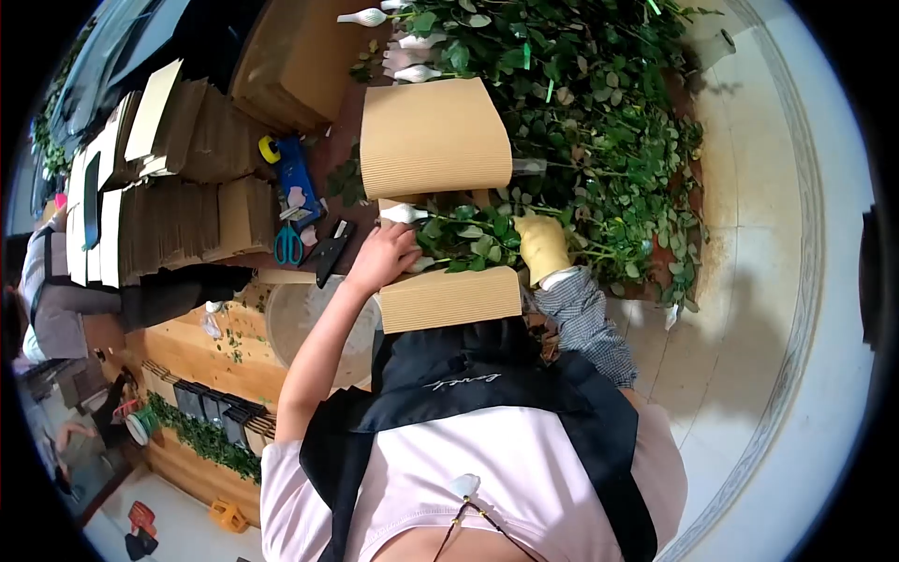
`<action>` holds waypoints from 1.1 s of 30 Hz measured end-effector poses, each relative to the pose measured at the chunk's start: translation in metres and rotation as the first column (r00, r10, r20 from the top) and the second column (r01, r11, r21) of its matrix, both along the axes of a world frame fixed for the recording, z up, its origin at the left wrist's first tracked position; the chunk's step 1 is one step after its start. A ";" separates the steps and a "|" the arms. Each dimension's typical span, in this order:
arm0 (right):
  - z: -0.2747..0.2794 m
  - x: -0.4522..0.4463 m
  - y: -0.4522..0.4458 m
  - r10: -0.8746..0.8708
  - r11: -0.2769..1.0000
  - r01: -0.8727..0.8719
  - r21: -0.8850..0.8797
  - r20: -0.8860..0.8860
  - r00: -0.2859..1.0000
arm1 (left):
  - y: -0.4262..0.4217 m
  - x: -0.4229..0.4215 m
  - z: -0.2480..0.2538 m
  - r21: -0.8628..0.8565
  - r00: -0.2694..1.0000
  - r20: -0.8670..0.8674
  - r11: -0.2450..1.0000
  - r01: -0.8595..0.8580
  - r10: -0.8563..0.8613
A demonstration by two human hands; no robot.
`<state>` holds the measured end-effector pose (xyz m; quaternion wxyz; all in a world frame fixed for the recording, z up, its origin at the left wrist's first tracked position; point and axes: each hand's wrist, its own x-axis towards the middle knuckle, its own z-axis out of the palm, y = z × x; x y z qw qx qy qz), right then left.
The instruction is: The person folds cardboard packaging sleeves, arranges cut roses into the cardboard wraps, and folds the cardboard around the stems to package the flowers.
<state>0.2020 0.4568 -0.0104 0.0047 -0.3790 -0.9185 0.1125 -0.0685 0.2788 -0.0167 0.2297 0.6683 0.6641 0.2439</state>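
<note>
Reaching over a row of cut flowers, the left hand (384, 257) lies bare beside a white-sleeved flower head (404, 214), its fingers bent over the space between that head and another white one (420, 265) just below; whether it grips anything I cannot tell. The right hand, in a yellow glove (543, 245) with a checked sleeve (588, 314) above the wrist, is at the leafy stems (478, 239), and its fingertips are too hidden to show whether they close on them. These flowers lie crosswise between a curved corrugated sheet (435, 136) on the far side and a corrugated flap (451, 300) on the near side, against the person's black apron (459, 351). The apron bears the clearest writing in view, a short white script word (468, 382), too small to read with certainty. The corrugated faces show ribs and no visible print. A large heap of leafy stems (599, 140) spreads beyond the glove. Left of the bare hand sit a black stapler (332, 253), teal-handled scissors (288, 245) and a blue tool (295, 178), any maker's marks illegible, near stacked cardboard (178, 225).
</note>
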 end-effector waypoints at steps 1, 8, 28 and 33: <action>0.009 -0.005 -0.001 -0.017 1.000 0.017 0.007 0.112 0.994 | 0.002 0.001 0.003 -0.015 0.982 -0.185 0.999 0.031 -0.034; -0.026 0.021 0.009 0.029 0.957 0.016 -0.288 0.152 0.988 | 0.012 0.003 0.015 0.136 0.981 -0.192 0.991 0.019 0.007; 0.061 0.081 0.129 -0.484 0.743 0.612 0.270 -0.413 0.771 | 0.004 0.009 -0.006 0.087 0.996 0.033 0.992 -0.088 0.085; 0.095 0.118 0.105 -0.418 0.886 0.458 -0.074 -0.556 0.719 | 0.004 0.009 -0.008 0.092 0.989 0.078 0.987 -0.130 0.123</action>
